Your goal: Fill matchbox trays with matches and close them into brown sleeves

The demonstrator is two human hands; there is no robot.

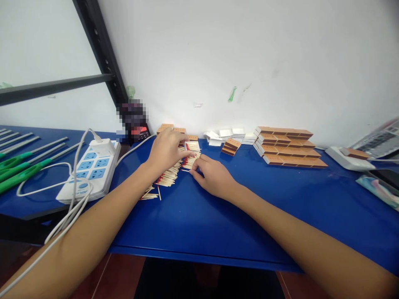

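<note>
Forearms (84, 232), hands (215, 178) at crosswise matches (168, 177), red ends seemingly leftward.

A smooth, glossy blue table (224, 236) stands against the wall. On it, left of the middle, lies a long, loose heap of pale wooden red-tipped matches (168, 177). Towards the back rest a cluster of small white open trays (226, 133), a tilted pair of orange-and-brown matchboxes (230, 146) and, farther right, a stepped stack of orange-topped rectangular matchboxes (289, 151). A white rectangular power strip with blue socket panels (107, 169) lies at the left, a flat white device (346, 160) at the right.
</note>
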